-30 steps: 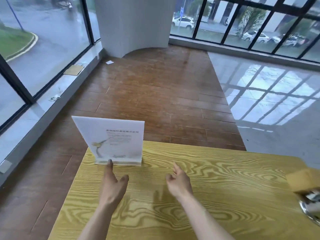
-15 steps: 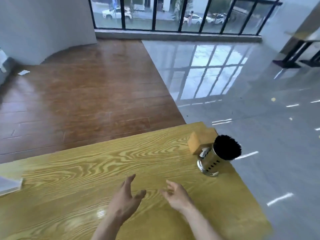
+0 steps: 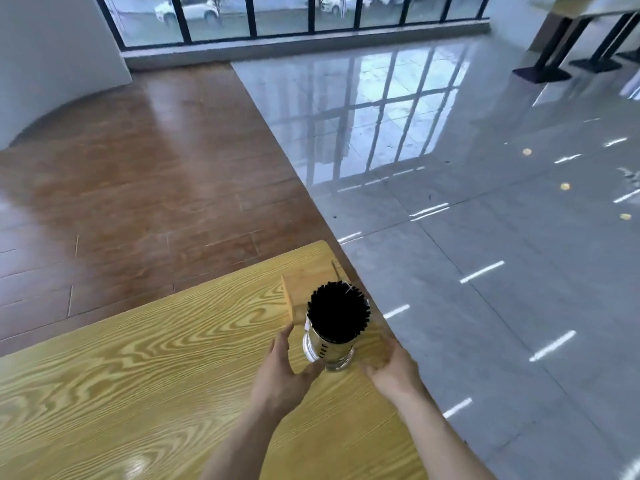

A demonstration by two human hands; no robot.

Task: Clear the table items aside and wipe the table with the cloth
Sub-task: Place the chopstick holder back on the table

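Note:
A shiny metal holder (image 3: 327,351) packed with black chopsticks (image 3: 338,312) stands near the right end of the yellow wood-grain table (image 3: 145,368). A wooden box (image 3: 308,285) sits just behind it at the table's far right corner. My left hand (image 3: 282,372) is open beside the holder's left side, thumb close to its base. My right hand (image 3: 389,370) is open just to the right of the holder, fingers apart, blurred. Neither hand clearly grips it. No cloth is in view.
The table's right edge drops to a glossy grey tile floor (image 3: 485,237). Brown wood flooring (image 3: 138,174) lies beyond the far edge. Black table legs (image 3: 554,53) stand at the far right, and windows (image 3: 294,15) line the back.
The view swung right, away from the white sign card at the table's left. Both hands moved forward to either side of the chopstick holder.

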